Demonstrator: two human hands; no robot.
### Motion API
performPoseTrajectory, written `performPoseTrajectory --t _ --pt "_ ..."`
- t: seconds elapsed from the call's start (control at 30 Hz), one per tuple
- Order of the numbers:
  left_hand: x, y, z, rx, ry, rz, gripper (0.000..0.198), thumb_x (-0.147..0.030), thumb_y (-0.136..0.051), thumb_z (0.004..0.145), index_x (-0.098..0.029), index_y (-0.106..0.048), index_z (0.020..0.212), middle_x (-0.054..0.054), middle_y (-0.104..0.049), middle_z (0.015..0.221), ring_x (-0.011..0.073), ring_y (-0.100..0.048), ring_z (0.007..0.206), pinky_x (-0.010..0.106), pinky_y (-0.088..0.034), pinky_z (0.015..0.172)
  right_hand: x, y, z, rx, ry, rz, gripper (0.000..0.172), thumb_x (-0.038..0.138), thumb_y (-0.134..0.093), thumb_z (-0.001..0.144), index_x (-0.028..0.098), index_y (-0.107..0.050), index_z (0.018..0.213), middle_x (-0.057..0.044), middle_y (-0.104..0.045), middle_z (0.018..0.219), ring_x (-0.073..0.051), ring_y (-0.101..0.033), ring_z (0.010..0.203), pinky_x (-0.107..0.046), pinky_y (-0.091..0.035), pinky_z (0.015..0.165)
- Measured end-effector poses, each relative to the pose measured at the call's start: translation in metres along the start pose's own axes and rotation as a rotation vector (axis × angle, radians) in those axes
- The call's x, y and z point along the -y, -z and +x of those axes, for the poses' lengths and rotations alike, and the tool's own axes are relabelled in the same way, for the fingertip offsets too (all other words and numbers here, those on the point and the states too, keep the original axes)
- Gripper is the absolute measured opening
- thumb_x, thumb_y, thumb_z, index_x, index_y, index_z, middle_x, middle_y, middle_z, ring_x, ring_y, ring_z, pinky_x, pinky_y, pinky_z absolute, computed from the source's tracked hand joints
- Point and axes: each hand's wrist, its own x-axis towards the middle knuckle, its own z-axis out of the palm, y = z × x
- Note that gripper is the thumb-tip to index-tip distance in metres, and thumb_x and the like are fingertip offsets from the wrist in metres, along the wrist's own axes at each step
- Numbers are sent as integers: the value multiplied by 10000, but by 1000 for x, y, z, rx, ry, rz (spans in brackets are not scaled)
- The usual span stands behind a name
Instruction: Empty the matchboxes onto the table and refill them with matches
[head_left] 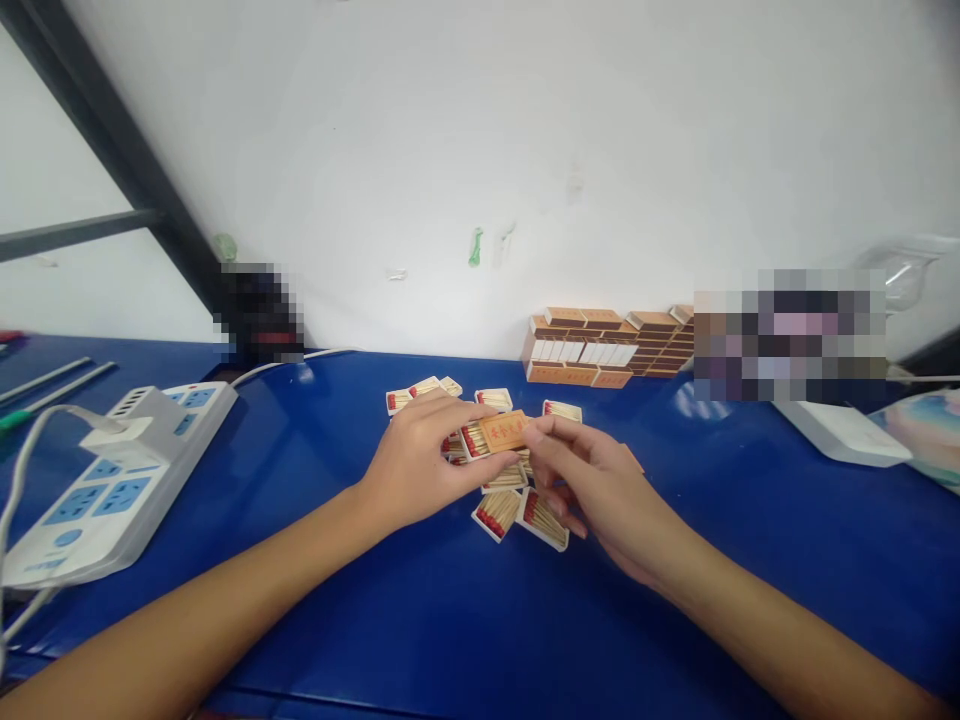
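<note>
Glossy blue tabletop meets a white wall, a power strip lying at left; above match-filled trays mid-table, the left hand and right hand both pinch one partly open matchbox.

Orange with red lettering is being shown on the matchbox, red on match heads, blue on the desk.
</note>
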Motion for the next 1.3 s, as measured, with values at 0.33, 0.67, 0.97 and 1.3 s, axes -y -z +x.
performPoseTrajectory --t 0.33,0.67,0.97,1.3 --pt "4 0 -1 -27 -30 74 335 -442 -832 866 -190 -747 1070 49 -801 912 195 -731 766 356 -585 725 0 19 16 -93 79 -36 465 584 -801 833 208 -551 720 63 -455 557 -65 -370 465 -211 -297 428" --pt "5 2 1 -54 -75 124 325 -450 -810 889 -178 -745 1055 53 -794 886 200 -720 769 370 -542 734 3 28 23 -119 103 -77 432 561 -792 839 208 -575 716 50 -473 575 -83 -383 497 -227 -298 443" --pt "9 0 0 -71 -67 124 312 -434 -817 884 -171 -751 1037 54 -798 892 191 -720 766 371 -537 739 -1 37 33 -134 125 -11 412 463 -771 830 214 -489 662 50 -448 586 -81 -379 490 -219 -281 426" --pt "12 5 2 -102 -69 166 303 -446 -778 911 -182 -743 1056 42 -797 893 181 -706 769 374 -533 744 84 146 90 -791 198 -533 227 271 -619 935 201 -551 730 22 -490 614 -102 -413 525 -285 -308 501"
